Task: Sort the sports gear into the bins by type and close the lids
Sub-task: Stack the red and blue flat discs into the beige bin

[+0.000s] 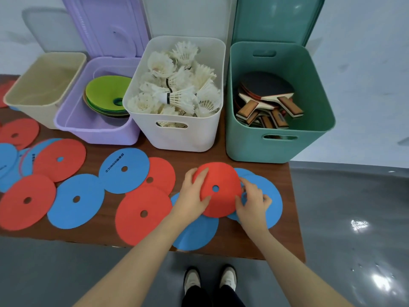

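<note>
On the brown table (223, 244), both hands, left (193, 196) and right (252, 203), grip a red disc (218, 191) by its edges.

The scene is bright and evenly lit, with soft, faint shadows on the wall (44, 23) behind the raised lids. Strong white glare patches shine on the glossy grey floor (358, 224) at the right, suggesting overhead lights. The wide lens bends the bins and the surface (232, 242) edge outward. Detail is slightly soft throughout, more smeared toward the corners.
</note>
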Available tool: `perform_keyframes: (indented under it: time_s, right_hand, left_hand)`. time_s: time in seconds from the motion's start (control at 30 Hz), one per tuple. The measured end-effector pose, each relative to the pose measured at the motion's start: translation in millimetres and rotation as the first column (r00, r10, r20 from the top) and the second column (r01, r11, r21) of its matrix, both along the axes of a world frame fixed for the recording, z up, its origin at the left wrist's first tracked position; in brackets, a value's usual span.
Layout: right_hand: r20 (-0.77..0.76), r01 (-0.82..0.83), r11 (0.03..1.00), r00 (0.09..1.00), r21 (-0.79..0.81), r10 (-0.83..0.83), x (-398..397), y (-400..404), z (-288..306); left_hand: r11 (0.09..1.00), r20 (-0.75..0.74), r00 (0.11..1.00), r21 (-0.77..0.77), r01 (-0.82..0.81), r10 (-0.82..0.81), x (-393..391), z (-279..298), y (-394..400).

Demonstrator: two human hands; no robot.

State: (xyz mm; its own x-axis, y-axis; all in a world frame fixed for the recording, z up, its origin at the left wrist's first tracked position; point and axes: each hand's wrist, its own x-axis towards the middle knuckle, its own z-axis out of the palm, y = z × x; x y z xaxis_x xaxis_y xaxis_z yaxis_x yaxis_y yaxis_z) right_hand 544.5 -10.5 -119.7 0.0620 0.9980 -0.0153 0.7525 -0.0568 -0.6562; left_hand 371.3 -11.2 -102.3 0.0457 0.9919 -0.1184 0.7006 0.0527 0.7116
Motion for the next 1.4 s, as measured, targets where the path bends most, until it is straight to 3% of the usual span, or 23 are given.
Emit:
perform_keyframes:
  time_s: [0.13, 0.3, 0.5, 0.63, 0.87, 1.03, 1.23, 1.4]
  right_hand:
    - [0.101, 0.182, 0.982, 0.979, -0.049, -0.177, 40.8, -7.1, -1.4]
    - [0.223, 0.211, 0.968, 0.958, -0.132, -0.179, 66.0, -13.8, -5.5]
    - [0.273, 0.404, 0.887, 0.9, -0.225, -0.341, 46.5, -20.8, -7.7]
    - [0.194, 0.483, 0.829, 0.875, -0.282, -0.443, 34.3, -10.9, -6.5]
    - [0.045, 0.431, 0.861, 0.899, -0.272, -0.435, 11.8, -1.7, -9.6]
    - [-0.018, 0.288, 0.932, 0.954, -0.219, -0.299, 34.5, -6.8, -16.0]
    - [-0.079, 0.292, 0.92, 0.943, -0.263, -0.322, 41.4, 3.1, -9.5]
    - [-0.205, 0.148, 0.971, 0.961, -0.19, -0.186, 43.9, 0.8, -1.7]
  left_hand:
    - [0.997, 0.083, 0.994, -0.032, 0.075, -0.072, 41.8, 4.1, 0.7]
    - [0.97, -0.368, 0.927, -0.243, -0.021, -0.072, 66.5, -4.5, 1.3]
    - [0.948, -0.366, 0.926, -0.317, -0.027, -0.096, 65.1, -7.9, 8.8]
    - [0.95, -0.338, 0.927, -0.308, 0.054, -0.162, 64.4, -5.0, 14.4]
    - [0.962, -0.16, 0.984, -0.27, 0.034, -0.08, 54.6, -2.2, 13.3]
    - [0.972, -0.139, 0.987, -0.23, 0.042, -0.075, 47.3, -7.5, 12.6]
    - [0.958, -0.312, 0.935, -0.275, 0.081, -0.169, 45.0, -12.3, 19.6]
    - [0.938, -0.325, 0.911, -0.316, 0.146, -0.252, 46.7, -7.2, 26.5]
